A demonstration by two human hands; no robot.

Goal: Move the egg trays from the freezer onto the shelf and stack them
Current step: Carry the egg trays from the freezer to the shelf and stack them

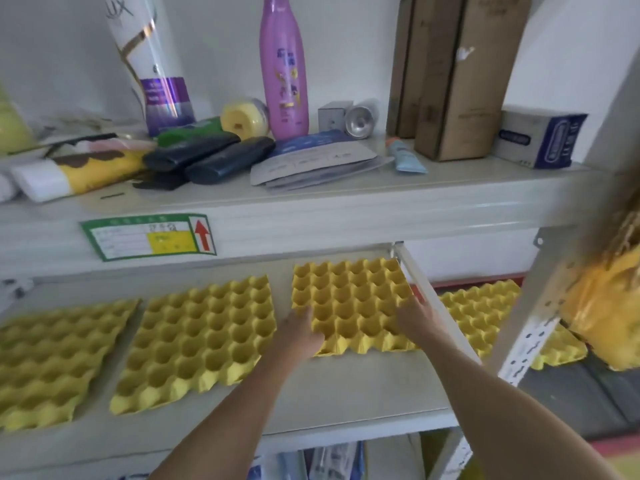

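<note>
Both grips, left hand [300, 332] and right hand [417, 320], hold a bright yellow moulded egg tray [349, 299] with deep honeycomb cups on the grey shelf [346, 396], two matching trays [197, 337] lying toward nine o'clock.

White wall [214, 46] behind grey metal shelving [346, 209].

Only thing really readable is "LUX" up top on the tall white bottle [145, 57] on the upper shelf. The green-bordered sticker [149, 237] on the shelf's front edge has a red up-arrow, but its print is blurred. Purple bottle [284, 67] and blue-and-white box [540, 138] lettering: too fuzzy.
</note>
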